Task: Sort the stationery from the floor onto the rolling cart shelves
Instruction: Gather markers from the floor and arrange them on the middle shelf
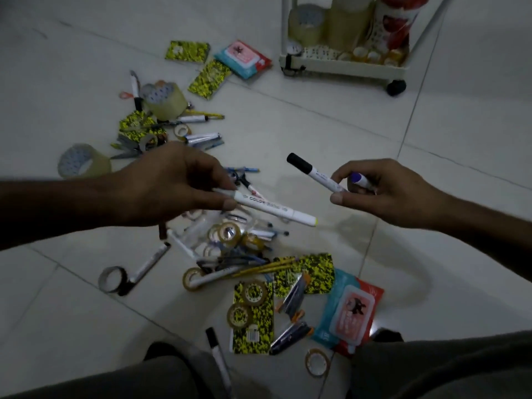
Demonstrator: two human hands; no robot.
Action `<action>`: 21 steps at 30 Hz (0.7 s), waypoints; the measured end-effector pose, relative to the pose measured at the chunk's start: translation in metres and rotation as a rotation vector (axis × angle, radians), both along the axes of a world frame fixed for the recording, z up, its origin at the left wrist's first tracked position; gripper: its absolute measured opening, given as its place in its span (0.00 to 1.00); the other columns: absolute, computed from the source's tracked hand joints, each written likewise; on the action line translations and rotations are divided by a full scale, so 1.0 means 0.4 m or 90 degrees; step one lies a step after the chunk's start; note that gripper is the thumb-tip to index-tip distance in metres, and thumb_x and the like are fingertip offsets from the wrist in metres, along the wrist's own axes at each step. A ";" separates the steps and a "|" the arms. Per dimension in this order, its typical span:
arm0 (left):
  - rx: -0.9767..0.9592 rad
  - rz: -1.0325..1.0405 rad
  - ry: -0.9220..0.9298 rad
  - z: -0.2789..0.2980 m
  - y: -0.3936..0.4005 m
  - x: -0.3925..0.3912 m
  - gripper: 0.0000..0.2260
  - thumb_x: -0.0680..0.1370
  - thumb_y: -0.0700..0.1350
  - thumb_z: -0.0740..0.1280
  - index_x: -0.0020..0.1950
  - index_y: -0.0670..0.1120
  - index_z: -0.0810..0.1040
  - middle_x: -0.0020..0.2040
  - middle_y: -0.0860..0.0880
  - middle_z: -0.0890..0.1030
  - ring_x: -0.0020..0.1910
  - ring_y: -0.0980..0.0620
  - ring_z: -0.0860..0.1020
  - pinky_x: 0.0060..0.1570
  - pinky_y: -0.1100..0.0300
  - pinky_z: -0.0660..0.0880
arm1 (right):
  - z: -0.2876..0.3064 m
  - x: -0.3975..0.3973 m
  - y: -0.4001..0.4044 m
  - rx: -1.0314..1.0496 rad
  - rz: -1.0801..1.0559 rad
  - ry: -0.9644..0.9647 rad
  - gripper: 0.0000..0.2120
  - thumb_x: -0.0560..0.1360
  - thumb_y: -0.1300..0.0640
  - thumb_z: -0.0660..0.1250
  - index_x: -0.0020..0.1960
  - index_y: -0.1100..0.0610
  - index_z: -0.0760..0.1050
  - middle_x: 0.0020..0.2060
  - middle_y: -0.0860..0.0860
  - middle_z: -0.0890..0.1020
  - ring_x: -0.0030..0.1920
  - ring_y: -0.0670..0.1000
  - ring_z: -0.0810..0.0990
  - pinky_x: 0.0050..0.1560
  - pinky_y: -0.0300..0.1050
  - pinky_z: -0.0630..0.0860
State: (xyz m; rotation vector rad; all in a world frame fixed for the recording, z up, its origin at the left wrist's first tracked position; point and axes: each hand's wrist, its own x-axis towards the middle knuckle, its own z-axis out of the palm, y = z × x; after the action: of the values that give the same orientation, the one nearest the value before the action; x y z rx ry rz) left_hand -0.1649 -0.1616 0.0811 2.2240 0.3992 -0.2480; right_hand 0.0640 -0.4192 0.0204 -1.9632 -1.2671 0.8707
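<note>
Gathering step: left hand (172, 185) pinches a highlighter (273, 210), right hand (383, 188) grips two markers (313, 172); next, likely transfer to the rolling cart (345, 66).

My left hand (172, 185) is pinching a white marker (273, 210), its yellow tip pointing toward four o'clock. My right hand (383, 191) is gripping a black-capped marker (312, 172) and a purple-capped one (359, 180). The rolling cart (345, 67) is standing at one o'clock.

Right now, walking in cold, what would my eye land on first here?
Two hands in mid-frame: the left hand pinches a white marker with a yellow tip, while the right hand holds a black-capped marker and a purple-capped one. Below them, tape rolls, pens and yellow-patterned notebooks litter the tiled floor; the rolling cart stands top right.
</note>
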 end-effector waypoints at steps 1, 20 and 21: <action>-0.015 0.013 -0.001 0.006 0.010 0.025 0.09 0.67 0.53 0.78 0.45 0.54 0.86 0.38 0.52 0.86 0.39 0.48 0.85 0.42 0.51 0.82 | 0.011 0.009 0.008 0.011 -0.011 0.000 0.07 0.75 0.45 0.72 0.50 0.46 0.80 0.29 0.55 0.73 0.27 0.45 0.66 0.29 0.37 0.62; -0.348 0.175 -0.316 0.301 -0.013 0.841 0.08 0.81 0.45 0.68 0.57 0.43 0.76 0.45 0.41 0.87 0.40 0.41 0.85 0.41 0.50 0.84 | 0.361 0.440 0.135 0.271 -0.485 -0.020 0.10 0.83 0.46 0.61 0.54 0.47 0.79 0.33 0.47 0.78 0.29 0.44 0.73 0.29 0.41 0.69; -0.352 0.193 -0.324 0.312 -0.014 0.878 0.07 0.81 0.44 0.69 0.56 0.43 0.75 0.45 0.40 0.86 0.39 0.41 0.85 0.39 0.50 0.84 | 0.367 0.465 0.150 0.259 -0.496 -0.028 0.09 0.83 0.49 0.60 0.57 0.48 0.78 0.37 0.48 0.79 0.31 0.45 0.74 0.30 0.41 0.69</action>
State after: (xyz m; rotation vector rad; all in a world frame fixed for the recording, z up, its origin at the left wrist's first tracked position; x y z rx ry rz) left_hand 0.1862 -0.1670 0.2059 1.5805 0.3291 0.3321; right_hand 0.2498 -0.3591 0.1672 -1.8965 -0.5362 0.1620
